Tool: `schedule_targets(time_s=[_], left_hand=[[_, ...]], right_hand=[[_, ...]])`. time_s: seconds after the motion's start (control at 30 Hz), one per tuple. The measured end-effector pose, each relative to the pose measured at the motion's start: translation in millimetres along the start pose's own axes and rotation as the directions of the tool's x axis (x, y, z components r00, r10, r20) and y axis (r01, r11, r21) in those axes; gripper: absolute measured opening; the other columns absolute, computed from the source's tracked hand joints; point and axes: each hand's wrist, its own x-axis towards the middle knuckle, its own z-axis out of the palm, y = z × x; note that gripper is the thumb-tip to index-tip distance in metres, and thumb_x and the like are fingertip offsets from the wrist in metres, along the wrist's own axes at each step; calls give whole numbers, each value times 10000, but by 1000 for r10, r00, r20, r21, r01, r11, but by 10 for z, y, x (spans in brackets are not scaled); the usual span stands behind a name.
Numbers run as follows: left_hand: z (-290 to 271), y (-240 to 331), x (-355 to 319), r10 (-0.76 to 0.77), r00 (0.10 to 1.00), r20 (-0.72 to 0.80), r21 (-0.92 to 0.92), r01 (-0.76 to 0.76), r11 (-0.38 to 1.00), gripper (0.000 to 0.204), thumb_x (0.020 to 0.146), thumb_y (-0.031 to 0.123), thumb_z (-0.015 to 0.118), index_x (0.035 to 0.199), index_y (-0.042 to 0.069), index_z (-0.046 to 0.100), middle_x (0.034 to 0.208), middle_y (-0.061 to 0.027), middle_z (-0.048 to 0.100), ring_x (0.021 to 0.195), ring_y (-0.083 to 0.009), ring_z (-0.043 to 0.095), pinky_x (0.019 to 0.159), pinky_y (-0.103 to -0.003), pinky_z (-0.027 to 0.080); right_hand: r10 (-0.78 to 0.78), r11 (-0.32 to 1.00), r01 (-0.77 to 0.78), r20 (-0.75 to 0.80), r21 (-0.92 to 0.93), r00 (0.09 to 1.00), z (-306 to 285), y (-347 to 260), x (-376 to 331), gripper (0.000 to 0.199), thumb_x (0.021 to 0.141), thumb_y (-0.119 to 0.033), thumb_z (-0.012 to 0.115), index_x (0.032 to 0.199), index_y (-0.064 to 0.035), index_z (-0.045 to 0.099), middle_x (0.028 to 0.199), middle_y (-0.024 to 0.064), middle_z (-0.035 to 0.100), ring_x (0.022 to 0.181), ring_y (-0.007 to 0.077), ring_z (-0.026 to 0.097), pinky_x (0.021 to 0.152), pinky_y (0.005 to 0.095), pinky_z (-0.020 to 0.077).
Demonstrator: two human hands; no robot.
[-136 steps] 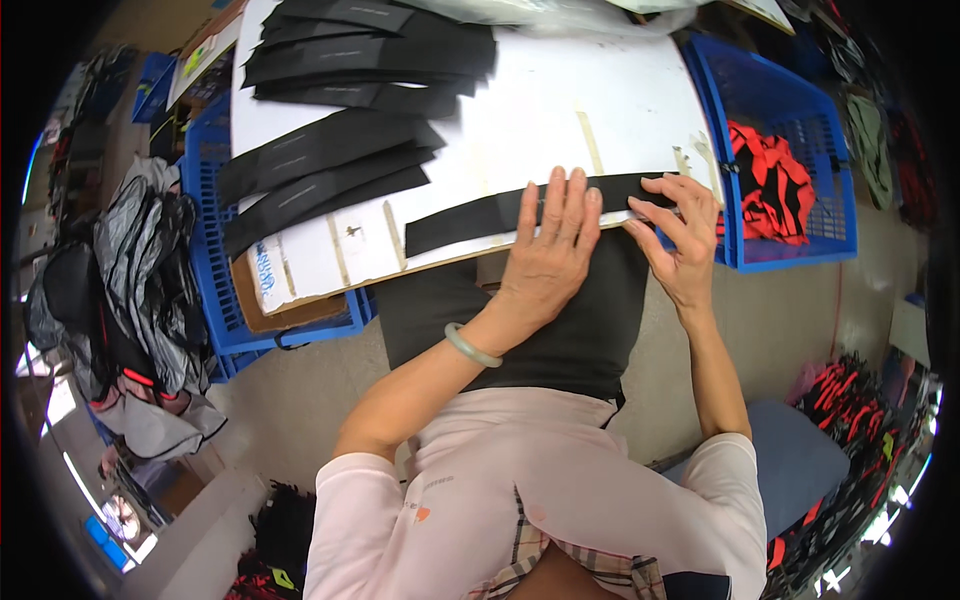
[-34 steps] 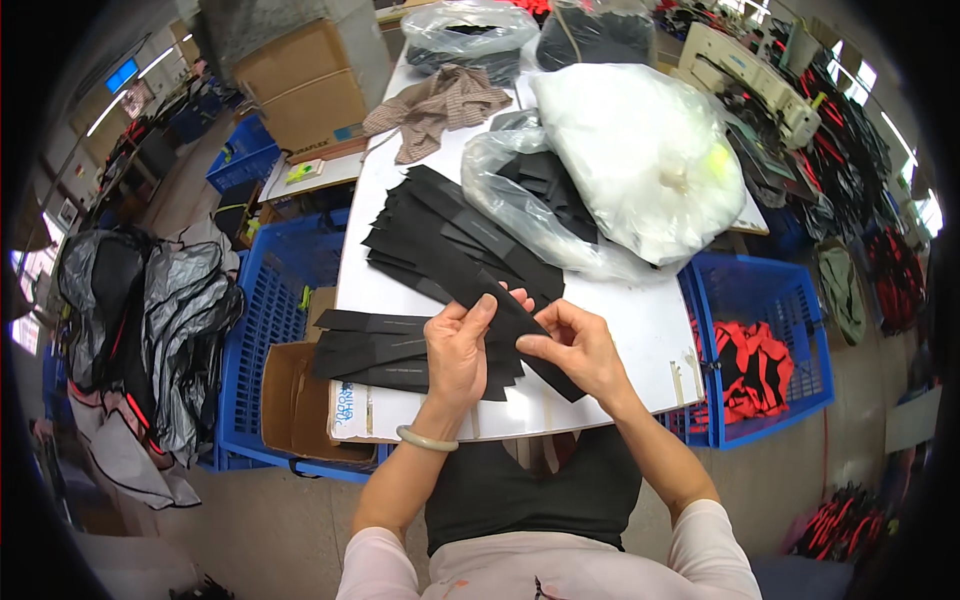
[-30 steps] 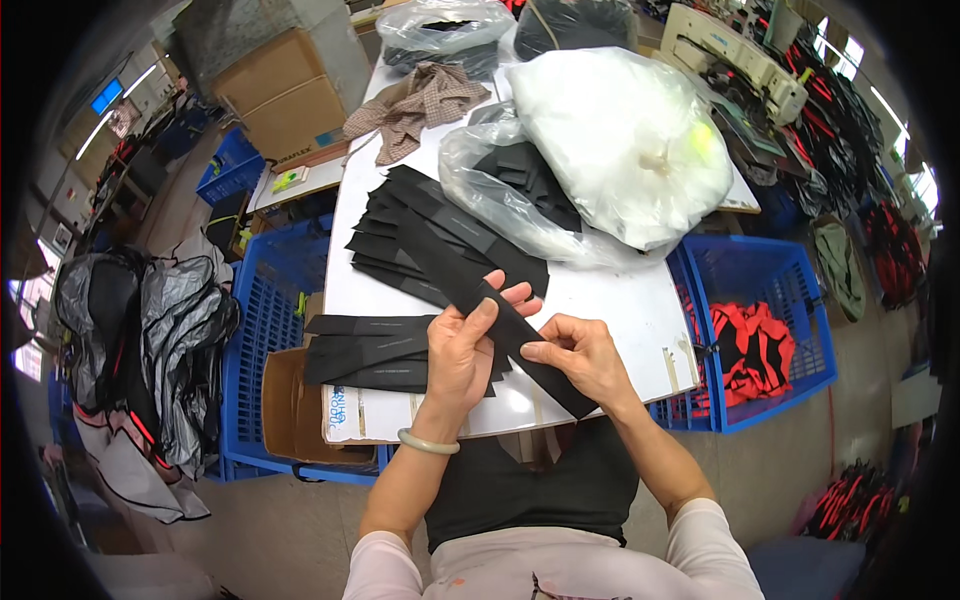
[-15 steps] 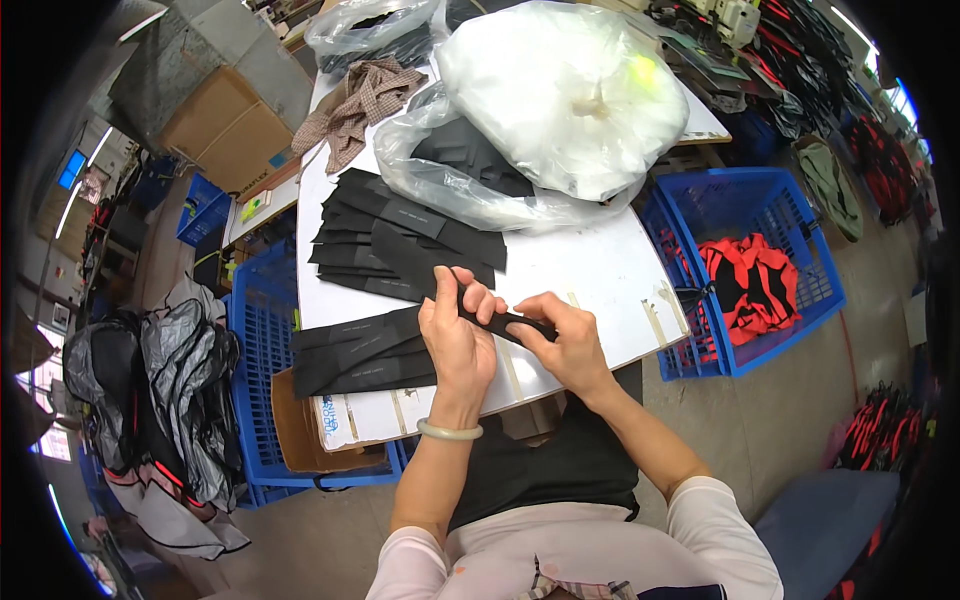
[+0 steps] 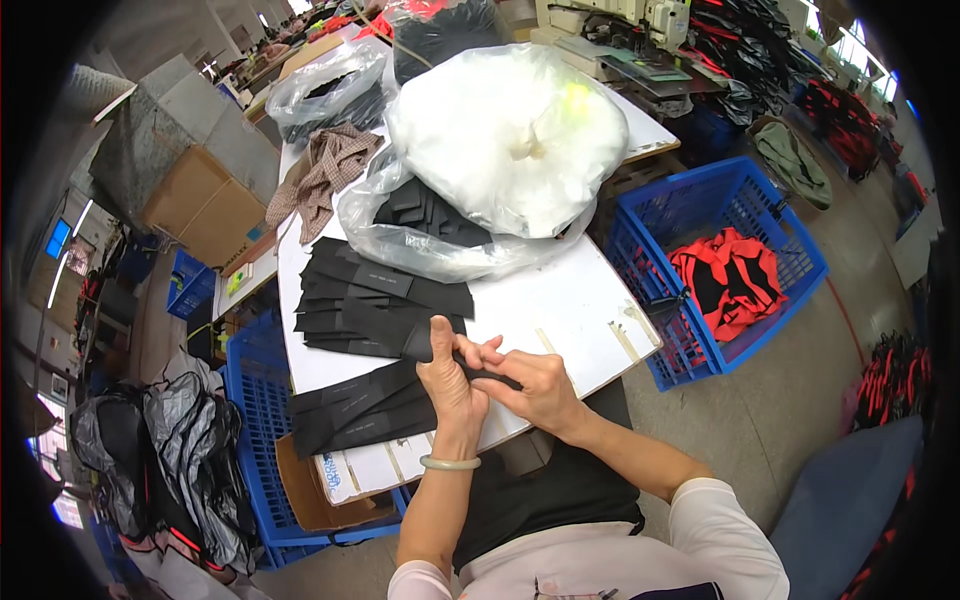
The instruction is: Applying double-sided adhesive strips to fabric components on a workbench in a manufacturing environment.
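At the near edge of the white table (image 5: pixel 560 300), a black strip (image 5: pixel 465 362) lies gripped between both hands. The left hand (image 5: pixel 447 375) stands upright on it, thumb and fingers pinching its left end, a pale bangle (image 5: pixel 450 462) on the wrist. The right hand (image 5: pixel 535 390) clasps the strip's right part from above, knuckles up, fingers curled over it. Half a second ago the strip stretched out longer between the hands; now the hands sit closer together and less of it shows. The view has also swung, so the table leans further left.

Just left of the hands lies a flat pile of strips (image 5: pixel 355 410), and beyond it a larger fanned stack (image 5: pixel 375 300). Far of that, a clear bag (image 5: pixel 440 235) holds more black pieces, with a full white bag (image 5: pixel 505 135) against it. A brown cloth (image 5: pixel 325 175) lies far left. Right of the table stands a blue crate (image 5: pixel 790 255) with red and black fabric; another blue crate (image 5: pixel 250 440) stands to the left.
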Motion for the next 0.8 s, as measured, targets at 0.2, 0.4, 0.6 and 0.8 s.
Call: schedule_targets(time_s=[0.2, 0.4, 0.6, 0.8], left_hand=[[-292, 55, 164, -15, 994, -110, -63, 8, 998, 532, 878, 515, 651, 564, 138, 445, 448, -28, 416, 426, -221, 547, 779, -495, 547], [-228, 33, -35, -88, 996, -2, -58, 88, 994, 476, 917, 472, 617, 634, 120, 466, 461, -32, 436, 424, -232, 551, 761, -490, 554], [-345, 37, -76, -115, 993, -30, -56, 114, 992, 446, 918, 452, 626, 661, 116, 488, 462, -31, 445, 426, -225, 550, 760, -509, 548], [-316, 3, -118, -90, 995, 44, -76, 94, 993, 291, 929, 288, 654, 775, 75, 530, 509, -40, 471, 452, -212, 549, 697, -463, 562]], right_hand=[[287, 954, -265, -172, 142, 942, -384, 589, 760, 145, 866, -126, 681, 893, 13, 711, 782, 124, 699, 649, 128, 652, 578, 286, 516], [120, 740, -332, -370, -585, 921, -229, 1455, 1771, 186, 850, -140, 628, 783, 22, 688, 749, 218, 672, 722, 381, 677, 650, 435, 533], [194, 794, -420, -472, -439, 860, -170, 1546, 1745, 148, 822, -99, 588, 783, 22, 665, 819, 228, 677, 750, 412, 666, 696, 486, 521], [195, 843, -367, -413, -392, 890, -462, 753, 1274, 86, 795, -88, 610, 756, -13, 595, 741, 187, 657, 690, 351, 655, 669, 432, 525]])
